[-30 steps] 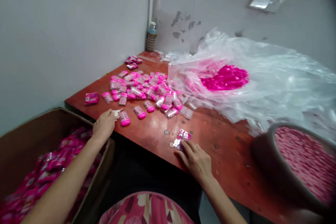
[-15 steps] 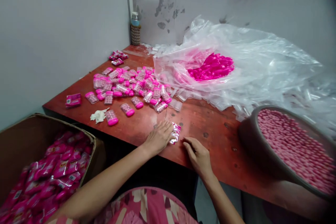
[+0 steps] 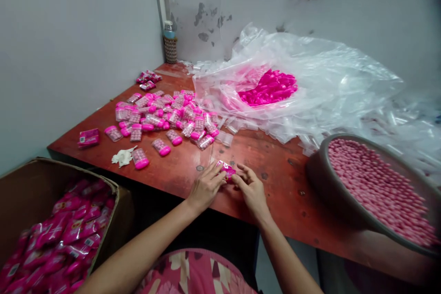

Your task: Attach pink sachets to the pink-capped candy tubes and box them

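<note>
My left hand (image 3: 206,186) and my right hand (image 3: 251,188) meet at the near edge of the red table (image 3: 275,179). Both pinch a small pink packet (image 3: 225,169) in a clear wrapper that lies on the table between their fingertips. Beyond my hands sits a heap of clear candy cases with pink caps (image 3: 165,115). A crumpled white scrap (image 3: 121,157) lies to the left beside a single case (image 3: 140,159).
A brown bowl (image 3: 320,179) heaped with pink candies stands at the right. A big clear plastic bag (image 3: 327,87) holding pink caps (image 3: 268,87) covers the back. A cardboard box (image 3: 117,197) with pink packets is at the lower left. A bottle (image 3: 169,48) stands in the corner.
My left hand left the white scrap and came right to the packet. My right hand closed in from the other side, and both now pinch the packet.
</note>
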A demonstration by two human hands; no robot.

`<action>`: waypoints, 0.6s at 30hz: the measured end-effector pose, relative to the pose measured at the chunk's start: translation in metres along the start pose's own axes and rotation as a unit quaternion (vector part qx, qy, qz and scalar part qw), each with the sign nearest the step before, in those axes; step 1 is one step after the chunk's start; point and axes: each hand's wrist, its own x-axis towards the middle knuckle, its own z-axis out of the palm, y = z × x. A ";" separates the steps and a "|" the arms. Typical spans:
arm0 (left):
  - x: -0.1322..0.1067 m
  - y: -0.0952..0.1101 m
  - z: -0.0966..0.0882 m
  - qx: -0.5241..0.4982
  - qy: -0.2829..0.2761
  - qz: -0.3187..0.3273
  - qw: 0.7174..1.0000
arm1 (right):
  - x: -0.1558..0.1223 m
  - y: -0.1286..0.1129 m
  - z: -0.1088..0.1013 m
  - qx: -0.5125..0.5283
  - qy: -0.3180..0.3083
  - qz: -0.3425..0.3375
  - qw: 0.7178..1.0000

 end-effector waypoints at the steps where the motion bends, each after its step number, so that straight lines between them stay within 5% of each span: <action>1: -0.001 0.004 -0.005 -0.033 0.003 -0.016 0.999 | 0.003 -0.003 0.003 0.033 -0.010 0.014 0.999; 4: -0.001 0.013 -0.021 -0.191 0.018 -0.162 0.968 | 0.008 -0.008 0.010 0.083 -0.021 0.032 0.996; 7: 0.001 0.015 -0.033 -0.409 -0.006 -0.331 0.850 | 0.011 -0.014 0.015 0.097 -0.072 0.060 0.991; 9: 0.002 0.013 -0.038 -0.521 -0.049 -0.375 0.765 | 0.013 -0.020 0.018 0.093 -0.115 0.074 0.986; 11: 0.000 0.012 -0.044 -0.553 -0.080 -0.384 0.735 | 0.014 -0.025 0.022 0.080 -0.138 0.075 0.984; 12: -0.004 0.011 -0.048 -0.530 -0.082 -0.381 0.753 | 0.014 -0.027 0.023 0.073 -0.141 0.074 0.985; 16: -0.047 0.007 -0.067 -0.223 -0.013 -0.299 0.928 | 0.016 -0.028 0.020 0.058 -0.115 0.080 0.988; 18: -0.082 0.000 -0.071 -0.099 -0.049 -0.231 0.967 | 0.017 -0.023 0.016 0.057 -0.085 0.076 0.992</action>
